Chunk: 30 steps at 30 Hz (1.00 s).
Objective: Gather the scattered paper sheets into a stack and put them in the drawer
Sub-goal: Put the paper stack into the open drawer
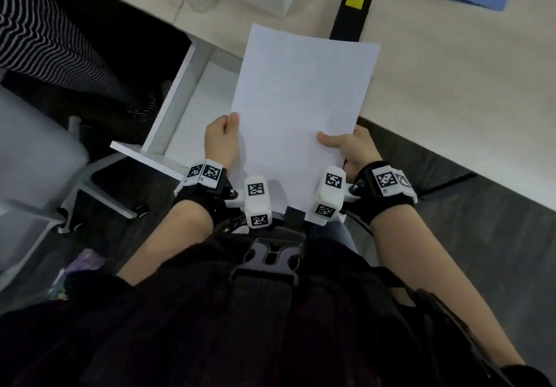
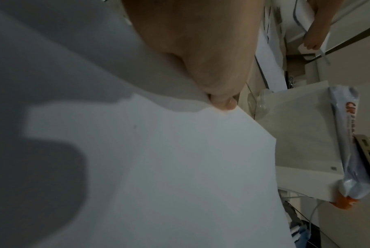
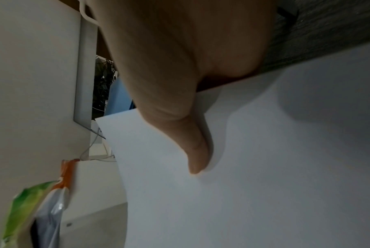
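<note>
2 hands hold the stack of paper sheets (image 1: 301, 110) in the air over the open white drawer (image 1: 180, 98): the left hand (image 1: 221, 141) pinches its 9 o'clock edge with the thumb on top, and the right hand (image 1: 353, 149) grips the 3 o'clock edge the same way. At 12 o'clock a black power adapter (image 1: 350, 15) lies on the desk (image 1: 451, 86), just beyond the stack's far edge. The drawer shows white and bare at 10 o'clock; the sheets are plain, white and squared.

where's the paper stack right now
In the head view the paper stack is held mid-air between the left hand and right hand, above the open drawer.
</note>
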Available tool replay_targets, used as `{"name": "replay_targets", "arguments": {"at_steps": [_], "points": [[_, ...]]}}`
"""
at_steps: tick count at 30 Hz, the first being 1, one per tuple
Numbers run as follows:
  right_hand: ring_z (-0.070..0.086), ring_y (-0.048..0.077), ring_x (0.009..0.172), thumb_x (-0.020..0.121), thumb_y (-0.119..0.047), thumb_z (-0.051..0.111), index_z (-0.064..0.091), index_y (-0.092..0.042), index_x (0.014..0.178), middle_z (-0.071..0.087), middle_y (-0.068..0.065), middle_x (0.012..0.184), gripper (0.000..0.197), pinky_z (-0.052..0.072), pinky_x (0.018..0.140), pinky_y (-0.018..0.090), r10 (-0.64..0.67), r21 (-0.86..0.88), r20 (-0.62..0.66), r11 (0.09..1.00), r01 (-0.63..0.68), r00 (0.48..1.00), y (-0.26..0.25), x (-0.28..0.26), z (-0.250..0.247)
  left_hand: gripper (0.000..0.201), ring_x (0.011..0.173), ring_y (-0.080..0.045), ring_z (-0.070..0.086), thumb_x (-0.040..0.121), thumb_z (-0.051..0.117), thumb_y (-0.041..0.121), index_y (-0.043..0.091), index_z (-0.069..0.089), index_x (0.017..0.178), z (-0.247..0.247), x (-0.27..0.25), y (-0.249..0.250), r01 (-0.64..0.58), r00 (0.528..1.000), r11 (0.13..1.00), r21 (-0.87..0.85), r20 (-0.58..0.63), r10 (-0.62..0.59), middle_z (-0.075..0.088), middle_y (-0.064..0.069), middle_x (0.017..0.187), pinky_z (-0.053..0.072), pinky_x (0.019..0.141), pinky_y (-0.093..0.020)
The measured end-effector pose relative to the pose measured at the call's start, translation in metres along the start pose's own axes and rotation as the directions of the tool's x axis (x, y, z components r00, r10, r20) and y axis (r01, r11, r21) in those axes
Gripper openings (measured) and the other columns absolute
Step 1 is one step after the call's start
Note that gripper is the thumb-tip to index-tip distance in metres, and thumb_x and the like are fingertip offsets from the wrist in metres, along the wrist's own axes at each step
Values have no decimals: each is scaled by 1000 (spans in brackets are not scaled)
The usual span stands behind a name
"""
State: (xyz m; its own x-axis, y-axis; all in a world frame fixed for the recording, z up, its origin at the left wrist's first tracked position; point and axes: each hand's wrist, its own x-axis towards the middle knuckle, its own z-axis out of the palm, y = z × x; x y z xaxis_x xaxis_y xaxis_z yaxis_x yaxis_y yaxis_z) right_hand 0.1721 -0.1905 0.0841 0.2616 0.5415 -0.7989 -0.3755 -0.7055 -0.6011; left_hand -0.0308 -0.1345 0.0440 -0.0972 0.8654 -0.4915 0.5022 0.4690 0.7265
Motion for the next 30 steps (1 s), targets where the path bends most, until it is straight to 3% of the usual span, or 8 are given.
{"name": "replay_targets", "arguments": {"at_steps": [3, 7, 17, 22, 27, 30], "points": [[65, 33, 101, 80, 9, 65, 63, -1, 105, 66, 17, 112, 27, 51, 93, 50, 4, -5, -6, 1000, -4, 1000, 11, 6, 18, 44, 55, -12, 22, 99, 40, 23, 17, 25, 58, -15, 15, -7, -41, 999, 999, 8, 10, 40, 24, 2, 58, 23, 51, -24], [64, 30, 97, 84, 10, 59, 59, 2, 113, 63, 19, 118, 30, 51, 93, 45, 9, -48, 19, 999, -8, 1000, 28, 14, 34, 44, 55, -12, 23, 99, 40, 25, 17, 26, 58, -30, 31, -22, -57, 998, 995, 77, 40, 54, 25, 1, 58, 23, 51, -25], [61, 35, 111, 87, 4, 60, 57, 5, 120, 63, 19, 122, 34, 47, 99, 49, 86, -78, 97, 994, -79, 992, 74, 34, 61, 42, 55, -11, 22, 98, 42, 25, 20, 28, 59, -53, 51, -67, -85, 996, 990, 113, -2, 85, 23, 4, 58, 21, 59, -29], [62, 37, 109, 87, 5, 59, 58, 5, 118, 63, 21, 120, 31, 49, 96, 49, 106, -78, 132, 992, -96, 986, 78, 37, 65, 43, 54, -11, 22, 98, 42, 24, 19, 27, 58, -58, 49, -79, -78, 997, 989, 128, -10, 80, 23, 4, 58, 22, 53, -24], [65, 29, 93, 88, 6, 57, 56, 5, 122, 63, 17, 116, 34, 55, 84, 41, 152, -112, 174, 985, -134, 973, 83, 36, 72, 48, 53, -13, 22, 98, 43, 23, 16, 24, 54, -66, 45, -83, -58, 997, 986, 157, -37, 65, 22, 1, 55, 22, 52, -27], [63, 32, 101, 87, 6, 59, 56, 4, 122, 63, 18, 116, 35, 52, 91, 46, 153, -109, 154, 985, -137, 976, 87, 40, 80, 48, 55, -17, 23, 98, 43, 24, 16, 24, 54, -71, 51, -86, -45, 998, 985, 166, -39, 52, 23, 1, 56, 22, 57, -31]]}}
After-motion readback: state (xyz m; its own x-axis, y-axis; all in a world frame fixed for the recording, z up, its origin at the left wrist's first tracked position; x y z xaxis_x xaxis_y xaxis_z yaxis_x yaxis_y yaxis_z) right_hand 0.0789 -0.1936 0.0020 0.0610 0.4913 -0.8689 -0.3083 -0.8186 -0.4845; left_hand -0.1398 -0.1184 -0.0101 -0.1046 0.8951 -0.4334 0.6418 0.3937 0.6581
